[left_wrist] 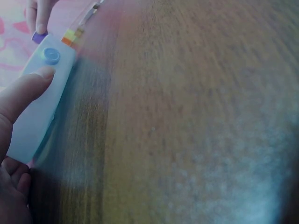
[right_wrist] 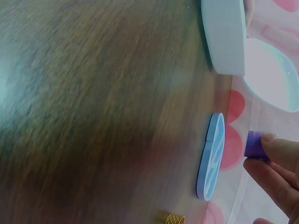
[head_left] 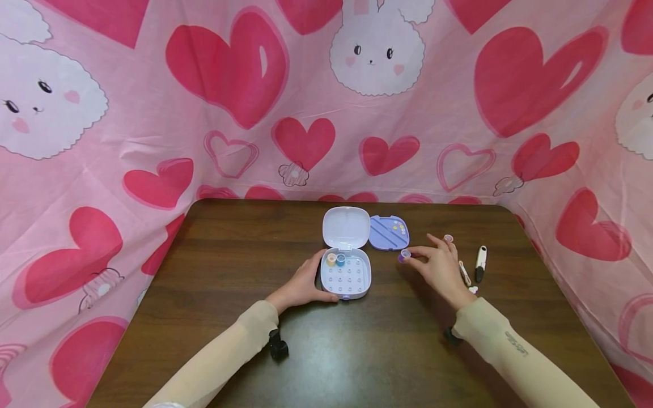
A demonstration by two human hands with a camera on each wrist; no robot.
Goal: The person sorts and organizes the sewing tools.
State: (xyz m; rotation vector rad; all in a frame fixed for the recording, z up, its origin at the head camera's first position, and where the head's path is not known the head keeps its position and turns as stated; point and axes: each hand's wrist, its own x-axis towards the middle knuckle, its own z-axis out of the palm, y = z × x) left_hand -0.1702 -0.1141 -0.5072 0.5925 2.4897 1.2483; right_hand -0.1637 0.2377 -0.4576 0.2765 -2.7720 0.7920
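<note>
My left hand (head_left: 302,283) grips the left side of a small white sewing box (head_left: 346,289), with the thumb along its front near a round lilac catch (left_wrist: 51,56). The box stands with its lid (head_left: 346,226) raised. Inside, a pale orange thread spool (head_left: 331,260) and a blue thread spool (head_left: 340,260) sit in the back row of pegs. Between thumb and fingertips my right hand (head_left: 440,269) pinches a purple thread spool (right_wrist: 254,144), held above the table to the right of the box.
A lilac tray (head_left: 385,241) with small buttons lies behind, right of the lid. Further right are a white tool with a dark end (head_left: 481,263) and a thin cream item (head_left: 465,273), partly hidden by my hand. A gold thimble (right_wrist: 175,218) shows in the right wrist view.
</note>
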